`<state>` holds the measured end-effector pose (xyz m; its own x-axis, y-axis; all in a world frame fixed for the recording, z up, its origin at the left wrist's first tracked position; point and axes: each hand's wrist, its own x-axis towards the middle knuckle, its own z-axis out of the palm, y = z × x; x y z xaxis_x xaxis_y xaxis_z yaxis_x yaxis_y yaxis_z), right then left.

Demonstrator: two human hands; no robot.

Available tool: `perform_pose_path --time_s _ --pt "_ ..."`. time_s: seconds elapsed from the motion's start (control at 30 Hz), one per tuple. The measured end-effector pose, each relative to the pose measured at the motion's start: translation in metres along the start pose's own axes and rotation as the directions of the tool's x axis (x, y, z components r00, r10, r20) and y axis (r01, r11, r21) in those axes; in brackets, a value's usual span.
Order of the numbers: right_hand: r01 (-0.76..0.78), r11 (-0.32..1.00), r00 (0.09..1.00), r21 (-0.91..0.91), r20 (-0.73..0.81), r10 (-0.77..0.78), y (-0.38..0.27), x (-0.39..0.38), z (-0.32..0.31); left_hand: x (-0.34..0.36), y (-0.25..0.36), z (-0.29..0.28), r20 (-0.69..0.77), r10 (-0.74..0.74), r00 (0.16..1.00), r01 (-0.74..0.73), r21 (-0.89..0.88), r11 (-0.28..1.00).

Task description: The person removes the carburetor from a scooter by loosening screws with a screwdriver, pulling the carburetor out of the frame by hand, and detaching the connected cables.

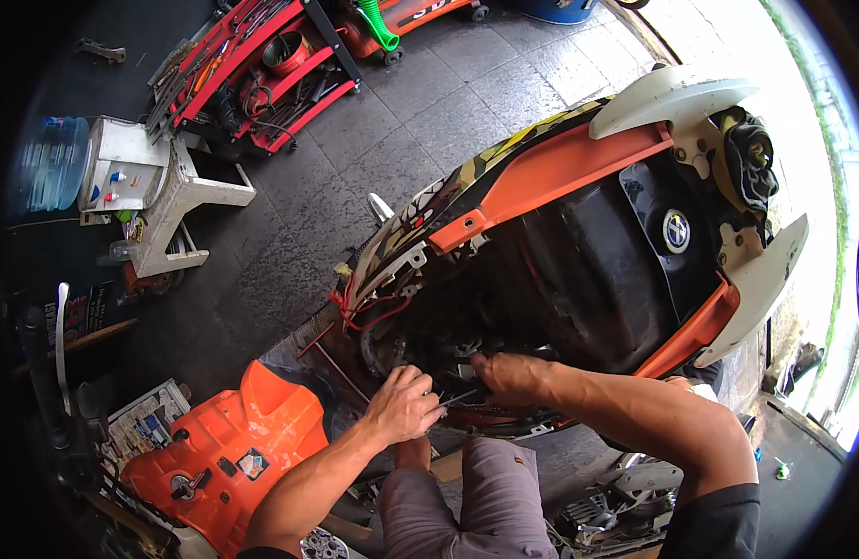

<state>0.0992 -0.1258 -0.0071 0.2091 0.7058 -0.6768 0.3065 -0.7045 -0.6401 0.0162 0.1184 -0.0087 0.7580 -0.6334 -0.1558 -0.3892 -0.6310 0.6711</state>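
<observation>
A scooter (564,270) with its seat off lies open in front of me, its black fuel tank and dark inner frame showing between orange and camouflage side panels. My left hand (404,404) is at the near left edge of the opening, its fingers curled round a thin metal rod-like tool (462,397) that points toward my right hand. My right hand (515,377) reaches over the near side panel into the dark cavity. Its fingers are bent and closed, and their tips are hidden among the parts. Red wires (378,323) hang loose beyond my left hand.
An orange front cover (233,456) with a key in its lock stands at the near left. Farther off are a white stool (182,200) bearing a water dispenser and a red tool trolley (261,79). Metal parts (625,503) lie on the floor at the near right.
</observation>
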Motion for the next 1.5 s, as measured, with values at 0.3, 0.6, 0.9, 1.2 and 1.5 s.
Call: perform_pose_path --time_s 0.3,0.6,0.9,1.2,1.5 --pt "0.004 1.0 0.985 -0.009 0.175 -0.003 0.004 0.0 -0.008 0.002 0.0 -0.001 -0.008 0.025 1.0 -0.025 0.01 1.0" --pt "-0.039 0.999 0.99 -0.004 0.139 0.039 -0.003 -0.01 -0.014 0.002 0.002 -0.001 -0.001 0.001 1.0 -0.001 -0.009 1.0" --pt "0.005 1.0 0.997 0.009 -0.072 -0.004 0.006 -0.003 0.004 0.001 0.0 0.0 0.014 -0.003 1.0 0.003 0.012 1.0" --pt "-0.01 1.0 0.999 -0.021 -0.047 0.009 -0.004 -0.007 -0.001 -0.001 0.002 -0.001 0.042 -0.021 0.999 0.021 0.005 1.0" --pt "-0.016 0.999 0.985 -0.038 0.171 0.022 0.003 -0.007 -0.007 0.001 0.002 0.0 0.011 -0.015 1.0 0.015 0.002 1.0"
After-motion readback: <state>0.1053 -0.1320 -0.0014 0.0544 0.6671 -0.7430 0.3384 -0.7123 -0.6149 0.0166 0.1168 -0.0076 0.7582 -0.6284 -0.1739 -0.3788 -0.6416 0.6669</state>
